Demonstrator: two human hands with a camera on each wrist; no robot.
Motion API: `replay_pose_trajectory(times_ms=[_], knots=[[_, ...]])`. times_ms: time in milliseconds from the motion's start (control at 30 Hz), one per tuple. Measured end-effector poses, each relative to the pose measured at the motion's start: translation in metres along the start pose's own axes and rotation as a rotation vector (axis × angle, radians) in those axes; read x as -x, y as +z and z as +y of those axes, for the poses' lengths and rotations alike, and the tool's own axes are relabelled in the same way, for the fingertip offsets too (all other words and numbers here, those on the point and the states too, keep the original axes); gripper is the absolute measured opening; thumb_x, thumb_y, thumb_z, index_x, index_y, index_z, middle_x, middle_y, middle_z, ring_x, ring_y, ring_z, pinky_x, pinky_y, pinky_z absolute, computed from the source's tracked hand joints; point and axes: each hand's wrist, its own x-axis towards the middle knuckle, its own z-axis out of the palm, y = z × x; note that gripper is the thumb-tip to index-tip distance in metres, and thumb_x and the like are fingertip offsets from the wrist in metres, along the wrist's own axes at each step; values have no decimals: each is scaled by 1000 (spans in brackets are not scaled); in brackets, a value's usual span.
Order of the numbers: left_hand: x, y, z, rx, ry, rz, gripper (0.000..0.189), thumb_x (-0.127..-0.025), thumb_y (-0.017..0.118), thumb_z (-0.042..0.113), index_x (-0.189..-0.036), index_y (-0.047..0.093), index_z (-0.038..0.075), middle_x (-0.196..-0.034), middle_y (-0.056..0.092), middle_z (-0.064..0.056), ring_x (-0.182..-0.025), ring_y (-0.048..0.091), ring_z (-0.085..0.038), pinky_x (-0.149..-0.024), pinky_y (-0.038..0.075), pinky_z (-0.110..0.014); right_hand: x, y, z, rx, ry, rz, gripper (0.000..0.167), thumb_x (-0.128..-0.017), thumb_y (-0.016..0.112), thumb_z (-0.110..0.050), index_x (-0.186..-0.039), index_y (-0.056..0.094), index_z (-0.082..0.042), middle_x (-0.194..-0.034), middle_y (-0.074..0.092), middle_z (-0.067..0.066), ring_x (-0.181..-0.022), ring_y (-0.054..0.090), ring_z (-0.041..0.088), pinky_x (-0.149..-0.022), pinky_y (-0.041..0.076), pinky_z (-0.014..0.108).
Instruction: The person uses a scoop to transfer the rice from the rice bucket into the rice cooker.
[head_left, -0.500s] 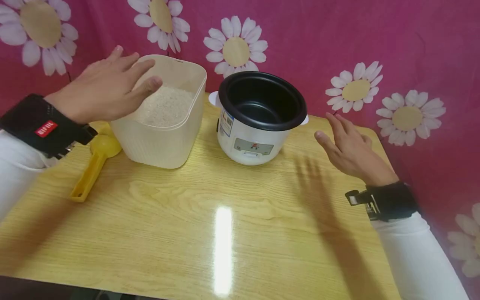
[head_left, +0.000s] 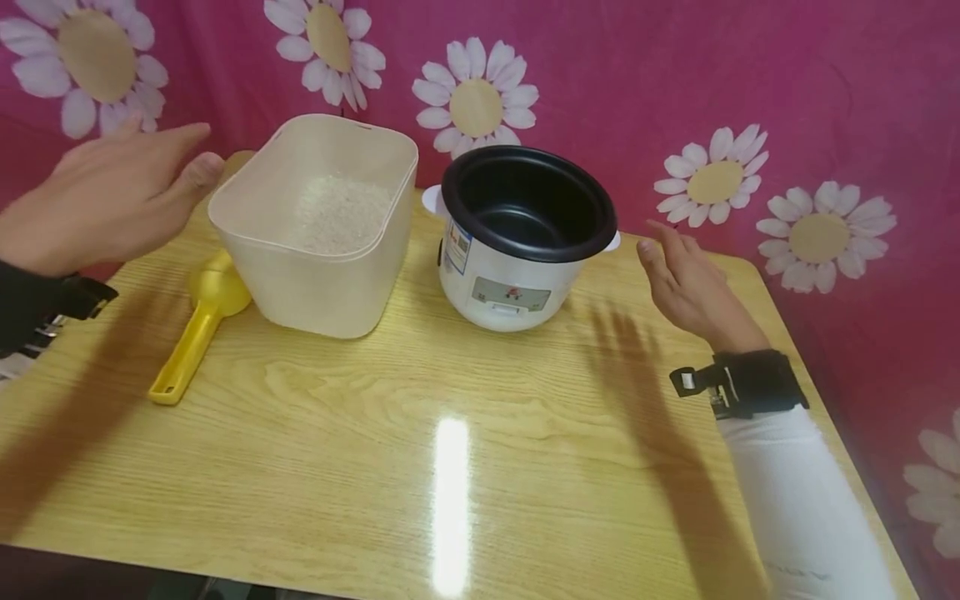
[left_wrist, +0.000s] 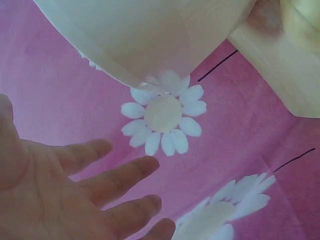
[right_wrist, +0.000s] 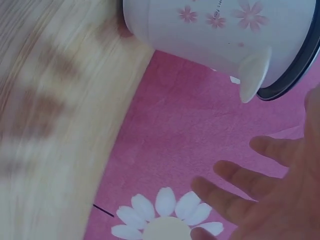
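Your left hand swings clear of the tub, leaving the grain open to reach; your right hand hovers beside the cooker. Fingers spread, both hold nothing.

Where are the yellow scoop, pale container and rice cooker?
Yellow scoop [head_left: 197, 334], head view, on its handle.
Pale container [head_left: 322, 292], head view, on its front wall.
Rice cooker [head_left: 513, 294], head view, on its front panel.

Both sleeves are white. The wristbands are black, each with a jutting black clip and silvery metal pieces.
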Motion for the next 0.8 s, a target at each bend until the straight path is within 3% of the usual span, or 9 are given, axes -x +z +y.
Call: replay_pose_trajectory(times_ms=[100, 267, 400, 467, 533, 633, 800], knots=[[4, 2, -6, 2, -53, 1, 80, -108, 15, 58, -164, 13, 1, -163, 26, -35, -139, 35, -63, -99, 33, -79, -3, 3, 1, -54, -1, 28, 73, -109, 23, -58, -161, 26, -7, -156, 41, 30, -145, 39, 48, -118, 27, 70], [14, 7, -11, 60, -121, -41, 80, -109, 16, 56, -161, 19, -4, -153, 38, -40, -126, 42, -63, -99, 35, -79, -7, 12, -3, -151, 14, 76, 67, -108, 29, -59, -153, 37, -10, -144, 55, 25, -123, 64, 45, -105, 46, 61], [27, 15, -16, 75, -189, -52, 71, -108, 30, 42, -157, 24, -8, -139, 46, -41, -109, 51, -54, -91, 42, -75, -13, 19, -8, -212, 19, 117, 61, -107, 36, -57, -147, 43, -12, -132, 61, 22, -110, 72, 41, -92, 55, 45], [32, 20, -21, 56, -212, -46, 69, -105, 39, 38, -153, 28, -10, -131, 51, -40, -99, 54, -49, -81, 46, -69, -16, 21, -9, -231, 28, 138, 59, -106, 39, -57, -145, 45, -13, -129, 65, 20, -98, 77, 28, -83, 56, 32], [36, 26, -27, 20, -200, -47, 65, -102, 44, 36, -146, 34, -11, -120, 56, -37, -89, 58, -43, -71, 49, -60, -19, 23, -10, -253, 41, 154, 57, -106, 43, -56, -144, 47, -14, -126, 67, 19, -86, 76, 13, -76, 53, 24], [38, 35, -33, -2, -165, -92, 60, -102, 47, 38, -135, 40, -11, -111, 60, -34, -84, 60, -39, -66, 49, -53, -22, 27, -10, -292, 70, 167, 56, -105, 44, -56, -143, 48, -15, -123, 69, 18, -74, 68, -6, -73, 52, 22], [42, 50, -31, -7, -158, -185, 53, -99, 57, 37, -123, 43, -7, -93, 61, -26, -74, 58, -32, -59, 47, -42, -24, 33, -11, -371, 91, 194, 51, -106, 45, -55, -137, 51, -15, -117, 72, 18, -75, 71, -3, -76, 54, 22]])
